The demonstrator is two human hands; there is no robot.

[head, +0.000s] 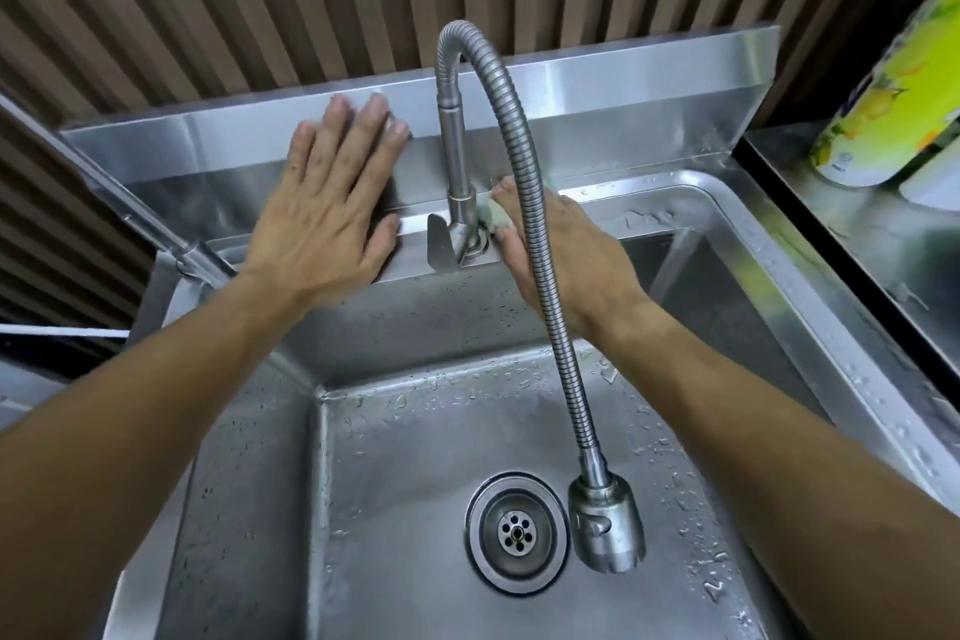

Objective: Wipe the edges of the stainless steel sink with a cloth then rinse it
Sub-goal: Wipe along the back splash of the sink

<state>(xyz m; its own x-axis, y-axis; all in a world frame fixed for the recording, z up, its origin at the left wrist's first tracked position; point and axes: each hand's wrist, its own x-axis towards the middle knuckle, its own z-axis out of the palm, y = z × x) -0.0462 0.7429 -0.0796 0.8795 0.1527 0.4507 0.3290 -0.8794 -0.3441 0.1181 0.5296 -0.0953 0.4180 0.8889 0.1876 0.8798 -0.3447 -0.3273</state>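
Observation:
The stainless steel sink point(737, 203) fills the view, its basin wet with droplets. My left hand point(327, 203) lies flat with straight fingers against the sink's back splash panel, left of the faucet. My right hand point(566, 255) holds a small pale cloth point(496, 216) and presses it on the back rim right beside the faucet base point(462, 218). Most of the cloth is hidden under my fingers. The flexible faucet hose point(524, 182) arches over my right hand, and its spray head point(605, 525) hangs low in the basin.
A round drain point(517, 530) sits in the basin floor. At the right, a green and yellow patterned pack point(883, 94) leans on a steel counter beside the sink. A metal bar point(119, 203) crosses at the left. A ribbed brown wall stands behind.

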